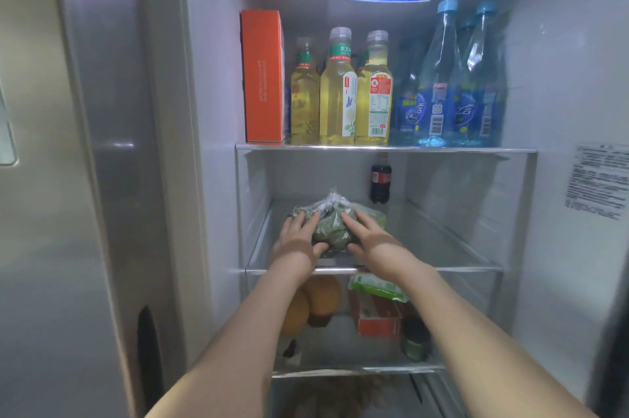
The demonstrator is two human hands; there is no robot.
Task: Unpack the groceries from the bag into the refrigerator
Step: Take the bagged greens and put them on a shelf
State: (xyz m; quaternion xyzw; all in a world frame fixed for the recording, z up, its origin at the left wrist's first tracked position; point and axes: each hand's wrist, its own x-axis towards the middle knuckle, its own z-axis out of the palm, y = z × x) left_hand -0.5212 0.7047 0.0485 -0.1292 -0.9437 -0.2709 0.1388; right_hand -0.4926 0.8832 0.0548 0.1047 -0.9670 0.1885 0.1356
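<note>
Both bare forearms reach up from the bottom edge into the open refrigerator, converging on the middle glass shelf (425, 268).

Left hand (299, 236): fingers spread and laid over the left flank of a clear crinkled plastic bag of dark green leafy vegetables (335, 223), thumb tucked under its near edge. Right hand (369, 235): same on the right flank, fingers over the top, thumb low. Both cup the bag between them; grip looks light, more steadying than lifting.

Bag sits on the middle shelf, left of centre, toward the front. Film is knotted or bunched at the top and glints under the fridge light. Contents lumpy, soft, likely to slump if let go off balance. Behind it and apart, a small dark cola bottle with red label (380, 182) stands at the back wall.

Progress, as a judgement: this item is at or near its resting place; release looks to be what is left for it. The grocery bag itself is out of view, so what remains to unpack cannot be told.

Top shelf: orange cardboard box (262, 77), three pale yellow drink bottles (340, 90), blue-capped clear water bottles (446, 83). Lower shelf: round brown fruit (320, 295), a green-and-red packet (377, 305), a dark jar (415, 339).
</note>
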